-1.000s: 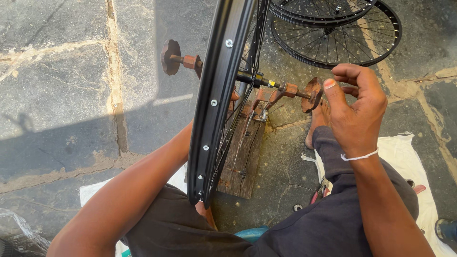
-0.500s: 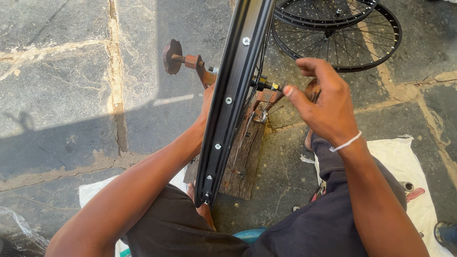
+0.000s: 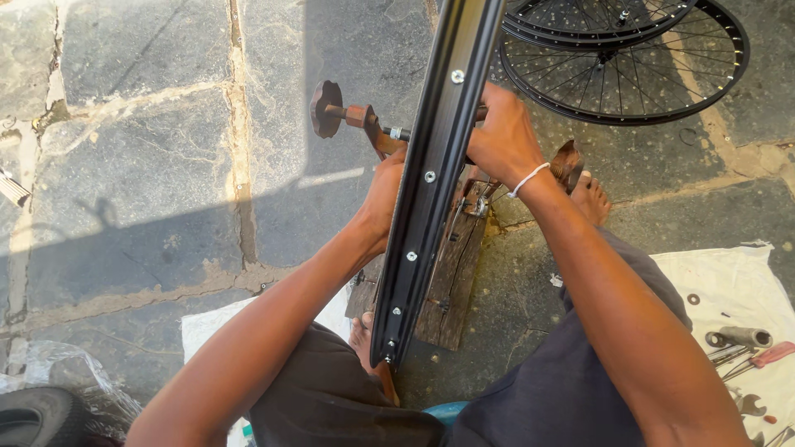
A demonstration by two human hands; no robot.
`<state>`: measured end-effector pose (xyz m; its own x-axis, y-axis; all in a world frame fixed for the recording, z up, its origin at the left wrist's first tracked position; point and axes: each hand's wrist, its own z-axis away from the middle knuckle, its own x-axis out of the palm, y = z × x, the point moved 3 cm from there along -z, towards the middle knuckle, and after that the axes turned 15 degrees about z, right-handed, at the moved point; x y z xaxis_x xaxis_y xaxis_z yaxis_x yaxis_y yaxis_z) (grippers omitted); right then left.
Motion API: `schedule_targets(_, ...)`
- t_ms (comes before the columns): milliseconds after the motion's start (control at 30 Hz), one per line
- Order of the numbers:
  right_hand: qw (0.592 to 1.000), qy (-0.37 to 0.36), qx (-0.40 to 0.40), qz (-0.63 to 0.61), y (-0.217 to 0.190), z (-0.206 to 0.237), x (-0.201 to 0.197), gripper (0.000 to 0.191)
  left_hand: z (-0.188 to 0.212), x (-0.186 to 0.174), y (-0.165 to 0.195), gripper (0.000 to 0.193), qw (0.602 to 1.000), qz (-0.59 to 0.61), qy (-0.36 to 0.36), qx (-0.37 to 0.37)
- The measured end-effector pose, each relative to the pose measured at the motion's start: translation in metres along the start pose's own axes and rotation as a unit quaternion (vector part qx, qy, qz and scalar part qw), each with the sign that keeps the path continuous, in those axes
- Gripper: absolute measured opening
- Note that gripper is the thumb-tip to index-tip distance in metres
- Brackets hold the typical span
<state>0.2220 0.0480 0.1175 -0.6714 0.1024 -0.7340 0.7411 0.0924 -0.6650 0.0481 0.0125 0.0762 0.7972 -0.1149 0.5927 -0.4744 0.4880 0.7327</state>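
A black bicycle wheel rim (image 3: 436,157) stands edge-on between my arms, mounted in a rusty truing stand (image 3: 364,120) fixed to a wooden plank (image 3: 451,273). My left hand (image 3: 385,194) presses against the rim's left side, fingers hidden behind it. My right hand (image 3: 501,136), with a white band at the wrist, grips the rim from the right near the axle. A round rusty knob (image 3: 325,108) sticks out on the stand's left end.
Two black spoked wheels (image 3: 662,70) lie flat on the stone paving at the top right. A white cloth (image 3: 729,281) at the right carries small tools and a red-handled one (image 3: 774,354). My bare foot (image 3: 590,199) rests beside the stand. A tyre (image 3: 37,418) sits at bottom left.
My right hand has moved left from the stand's right end onto the rim. The left hand has come up against the rim's left side. The view has shifted left.
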Motion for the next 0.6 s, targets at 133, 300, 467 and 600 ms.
schedule_targets(133, 0.999, 0.023, -0.028, 0.035, 0.011, -0.004, 0.007, 0.028, 0.005, -0.034, 0.030, 0.066, 0.941, -0.296, 0.147, 0.078)
schedule_targets(300, 0.994, 0.086, -0.063, 0.031, 0.023, -0.004, 0.011, 0.026, -0.003, -0.078, 0.098, 0.059, 0.739, -0.451, 0.243, 0.438)
schedule_targets(467, 0.990, 0.111, -0.083, 0.031, 0.022, -0.001, 0.010, 0.029, -0.046, -0.108, 0.091, 0.080, 0.913, -0.302, 0.226, 0.158)
schedule_targets(600, 0.993, 0.100, -0.055, 0.026, 0.021, -0.001, 0.012, 0.029, -0.047, -0.094, 0.120, 0.097, 0.958, -0.042, 0.101, 0.266)
